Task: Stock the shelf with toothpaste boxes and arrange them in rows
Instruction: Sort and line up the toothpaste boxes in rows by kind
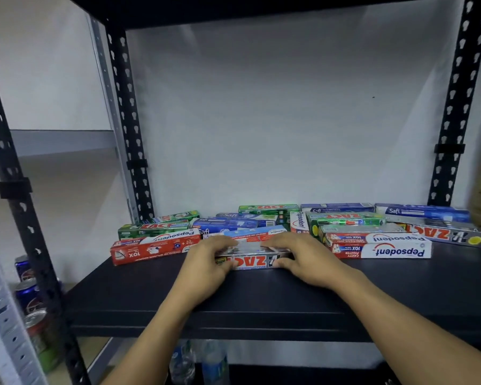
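Observation:
A silver ZACT toothpaste box [254,259] lies lengthwise on the black shelf [261,295], near its middle. My left hand [211,259] grips its left end, fingers over the top and thumb at the front. My right hand [297,257] grips its right end the same way. Behind it lie several more boxes in loose rows: a red Pepsodent box [153,247] to the left, green ZACT boxes [153,229], blue Safi boxes [422,212], and a white and red Pepsodent box [381,247] to the right.
Black perforated uprights [131,134] [456,107] frame the shelf, with a white wall behind. Soda cans [28,295] stand on a lower level at the left. Water bottles [200,362] stand below the shelf. The front strip of the shelf holds nothing.

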Tool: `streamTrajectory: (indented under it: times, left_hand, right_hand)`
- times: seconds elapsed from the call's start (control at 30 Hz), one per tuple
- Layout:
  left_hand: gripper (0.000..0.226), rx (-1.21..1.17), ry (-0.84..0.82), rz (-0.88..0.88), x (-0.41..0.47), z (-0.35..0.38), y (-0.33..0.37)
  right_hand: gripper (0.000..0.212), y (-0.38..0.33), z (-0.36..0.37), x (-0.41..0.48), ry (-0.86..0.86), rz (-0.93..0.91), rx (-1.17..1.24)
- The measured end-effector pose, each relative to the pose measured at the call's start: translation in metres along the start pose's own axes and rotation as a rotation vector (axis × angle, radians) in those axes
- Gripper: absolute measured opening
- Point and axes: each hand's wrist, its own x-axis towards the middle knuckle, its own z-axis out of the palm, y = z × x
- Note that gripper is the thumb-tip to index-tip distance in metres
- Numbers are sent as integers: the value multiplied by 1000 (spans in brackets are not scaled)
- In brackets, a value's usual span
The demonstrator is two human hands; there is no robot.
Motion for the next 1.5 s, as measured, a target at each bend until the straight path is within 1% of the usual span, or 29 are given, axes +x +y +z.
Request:
streamTrajectory:
  times: [0.13, 0.2, 0.27, 0.37, 0.43, 0.53, 0.6, 0.63, 0.77, 0.83, 0.93, 1.0, 1.07, 1.13, 1.17, 1.2, 1.27, 1.3, 1.37, 1.43, 1.5]
  left_hand:
    - [31, -149, 123, -25, -1, 0, 3]
    - [26, -148, 182, -38, 0, 0, 1]
    - [26, -104, 203, -44, 1, 1, -2]
    - [34, -19, 172, -60, 7, 6, -8]
    - [42, 35, 131, -90, 12, 9, -11]
    - [51, 167, -11, -123, 21, 14, -18]
    - [51, 210, -101, -117, 22, 15, -18]
    - [50, 225, -109, -95, 22, 15, -17]
    - [46, 265, -3, 19, 15, 13, -13]
    - [43, 229, 11, 50, 14, 12, -11]
    - [38, 119, -3, 24, 13, 10, -9]
    - [37, 39, -34, -23, 13, 9, -8]
    - [40, -11, -55, -19, 14, 8, -9]
    - [42, -33, -50, -1, 13, 7, -9]
    - [41, -47, -40, 0, 13, 6, -9]
    - [40, -68, -26, -1, 13, 6, -10]
    - [36, -117, 0, -12, 12, 4, -11]
    - [35, -135, 15, -16, 11, 3, -10]
    - [35, -156, 51, -23, 9, 3, -9]
    - [34, -182, 95, -41, 10, 3, -6]
    - [34, -228, 138, -58, 11, 5, -3]
  right_hand:
    - [47, 11, -3, -14, 117, 4, 32]
    - [47, 17, -8, -19, 152, 26, 10]
    - [47, 23, -13, -23, 167, 44, -1]
    - [47, 30, -21, -26, 202, 66, 37]
    - [44, 30, -31, -24, 268, 81, 81]
    - [39, 33, -51, -20, 360, 126, 56]
    - [36, 43, -62, -17, 371, 198, -22]
    - [35, 49, -65, -16, 369, 247, -68]
    - [36, 73, -75, -23, 340, 488, -188]
    - [38, 80, -77, -28, 326, 614, -205]
    - [39, 83, -81, -29, 305, 674, -221]
    - [41, 83, -84, -26, 296, 665, -216]
    - [48, 78, -84, -22, 296, 614, -265]
    - [54, 68, -80, -17, 295, 479, -302]
    - [55, 60, -78, -14, 271, 392, -257]
    - [55, 51, -75, -10, 218, 308, -175]
    - [58, 31, -67, -3, 39, 183, -43]
    - [60, 23, -61, 0, -47, 135, -29]
    - [63, 12, -48, 9, -157, 64, -38]
    - [62, 8, -36, 14, -184, 49, -41]
    - [59, 7, -30, 16, -137, 46, -46]
